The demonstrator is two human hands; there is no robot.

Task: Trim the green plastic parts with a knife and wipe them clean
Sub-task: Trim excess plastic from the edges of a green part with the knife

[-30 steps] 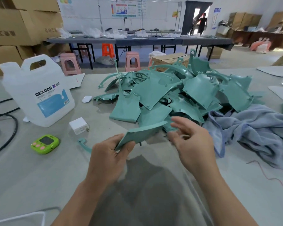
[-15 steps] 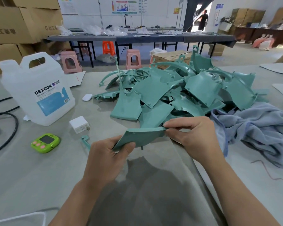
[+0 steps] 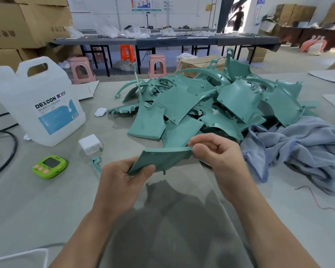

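The left hand (image 3: 122,182) is gripping the near corner of the part (image 3: 162,157), thumb on top, other fingers hiding beneath. The right hand (image 3: 219,153) is pinching its right end, covering the tip. The part is hovering over the table (image 3: 46,200), before the pile (image 3: 182,101).

The grey table (image 3: 46,200) carries a heap of green plastic parts (image 3: 211,105) toward its far edge. A blue-grey cloth (image 3: 302,147) touches the heap's right side. Toward the left edge stands a white DEXCON jug (image 3: 39,105), with a white charger (image 3: 90,144) and a green timer (image 3: 49,166) nearer.
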